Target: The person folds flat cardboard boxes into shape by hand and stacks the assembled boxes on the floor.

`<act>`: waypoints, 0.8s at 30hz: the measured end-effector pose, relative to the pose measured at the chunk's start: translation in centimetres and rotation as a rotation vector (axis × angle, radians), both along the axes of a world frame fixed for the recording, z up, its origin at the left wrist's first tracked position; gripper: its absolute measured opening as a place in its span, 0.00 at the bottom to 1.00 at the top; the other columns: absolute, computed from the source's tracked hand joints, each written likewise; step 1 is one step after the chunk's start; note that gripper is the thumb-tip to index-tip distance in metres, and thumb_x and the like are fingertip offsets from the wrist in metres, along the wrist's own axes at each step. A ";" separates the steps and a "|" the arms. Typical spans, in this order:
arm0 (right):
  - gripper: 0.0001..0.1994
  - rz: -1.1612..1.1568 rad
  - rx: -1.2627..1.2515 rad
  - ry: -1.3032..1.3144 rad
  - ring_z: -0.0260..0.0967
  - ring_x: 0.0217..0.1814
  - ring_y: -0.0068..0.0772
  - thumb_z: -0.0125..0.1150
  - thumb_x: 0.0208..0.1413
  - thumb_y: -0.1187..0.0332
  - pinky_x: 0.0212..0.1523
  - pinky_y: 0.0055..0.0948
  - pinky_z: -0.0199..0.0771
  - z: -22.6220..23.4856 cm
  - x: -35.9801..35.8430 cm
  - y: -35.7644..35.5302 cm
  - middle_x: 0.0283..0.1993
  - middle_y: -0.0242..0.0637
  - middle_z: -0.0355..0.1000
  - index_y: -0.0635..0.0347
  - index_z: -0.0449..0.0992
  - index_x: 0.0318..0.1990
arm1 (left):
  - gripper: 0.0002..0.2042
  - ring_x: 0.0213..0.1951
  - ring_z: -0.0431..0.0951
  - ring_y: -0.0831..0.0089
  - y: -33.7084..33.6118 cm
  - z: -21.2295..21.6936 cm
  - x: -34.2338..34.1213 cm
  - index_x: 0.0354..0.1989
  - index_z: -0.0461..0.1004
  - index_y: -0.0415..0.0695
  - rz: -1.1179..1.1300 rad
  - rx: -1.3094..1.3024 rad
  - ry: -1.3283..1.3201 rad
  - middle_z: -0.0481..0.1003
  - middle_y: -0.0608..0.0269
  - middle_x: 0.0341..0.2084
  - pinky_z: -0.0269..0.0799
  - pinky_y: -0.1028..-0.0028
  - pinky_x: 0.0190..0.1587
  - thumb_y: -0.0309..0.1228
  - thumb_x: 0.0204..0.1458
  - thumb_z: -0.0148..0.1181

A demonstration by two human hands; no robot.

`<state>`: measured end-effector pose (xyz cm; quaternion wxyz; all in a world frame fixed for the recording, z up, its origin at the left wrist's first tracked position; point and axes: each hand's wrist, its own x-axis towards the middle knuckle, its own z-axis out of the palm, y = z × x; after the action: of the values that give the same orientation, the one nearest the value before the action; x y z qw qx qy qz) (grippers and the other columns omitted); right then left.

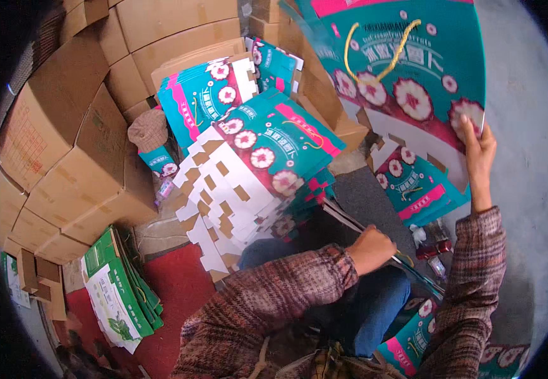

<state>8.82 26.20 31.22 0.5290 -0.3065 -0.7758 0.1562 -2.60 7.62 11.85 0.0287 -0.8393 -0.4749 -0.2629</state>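
Observation:
My right hand [479, 148] pinches the lower right edge of a large flat teal gift carton [441, 72], raised at the upper right. That carton has a yellow cord handle [384, 63], pink bands and pictures of round sliced fruit. Between my knees, a thin bundle of flat cartons [422, 283] stands on edge. My left hand [373, 249] is closed at its top edge, beside a bit of yellow cord; how many cartons it grips is hidden. A fanned pile of teal cartons [255, 148] with white, notched flaps lies just beyond my left forearm.
Brown cardboard boxes [65, 151] are stacked at the left and back. Green flat cartons [119, 290] lean on a red mat [176, 278]. More teal cartons [198, 95] lie behind the pile, near a knitted hat [149, 129]. Small packages [435, 243] lie near my right forearm.

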 end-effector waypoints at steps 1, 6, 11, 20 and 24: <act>0.13 0.004 -0.041 0.036 0.71 0.37 0.17 0.60 0.59 0.65 0.37 0.21 0.73 0.2 -2.2 0.9 0.36 0.32 0.77 0.65 0.77 0.45 | 0.05 0.25 0.80 0.61 0.2 -0.4 -0.3 0.22 0.76 0.43 0.012 -0.005 0.000 0.76 0.57 0.17 0.75 0.64 0.29 0.29 0.43 0.55; 0.17 -0.016 0.063 0.085 0.71 0.34 0.19 0.63 0.56 0.58 0.36 0.23 0.72 0.4 -13.4 7.4 0.35 0.33 0.78 0.64 0.78 0.45 | 0.04 0.25 0.78 0.62 1.7 -2.5 0.8 0.24 0.74 0.44 -0.142 -0.089 -0.106 0.74 0.59 0.18 0.72 0.63 0.30 0.31 0.44 0.56; 0.20 0.007 0.046 0.083 0.72 0.32 0.21 0.62 0.56 0.53 0.36 0.26 0.73 -2.3 -23.3 14.9 0.32 0.34 0.79 0.62 0.79 0.44 | 0.03 0.26 0.74 0.64 3.0 -2.6 0.0 0.25 0.73 0.45 -0.192 -0.174 0.068 0.71 0.63 0.19 0.70 0.59 0.35 0.30 0.47 0.56; 0.18 0.074 -0.085 0.068 0.74 0.32 0.23 0.62 0.56 0.54 0.34 0.28 0.72 -8.4 -36.4 21.9 0.32 0.39 0.79 0.59 0.79 0.44 | 0.05 0.27 0.68 0.65 7.4 -8.8 -0.1 0.29 0.76 0.43 -0.042 -0.175 0.038 0.67 0.61 0.18 0.64 0.63 0.37 0.30 0.53 0.58; 0.18 0.150 -0.064 0.084 0.75 0.32 0.31 0.61 0.56 0.54 0.36 0.31 0.73 -11.0 -41.3 26.2 0.32 0.42 0.78 0.58 0.79 0.44 | 0.08 0.29 0.70 0.66 9.4 -8.0 -2.9 0.32 0.76 0.43 -0.146 -0.168 0.168 0.70 0.62 0.25 0.65 0.63 0.33 0.34 0.56 0.56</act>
<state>-32.52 52.39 20.26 0.5377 -0.2578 -0.7683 0.2329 -5.45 17.05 3.89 -0.0211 -0.8902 -0.4288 -0.1524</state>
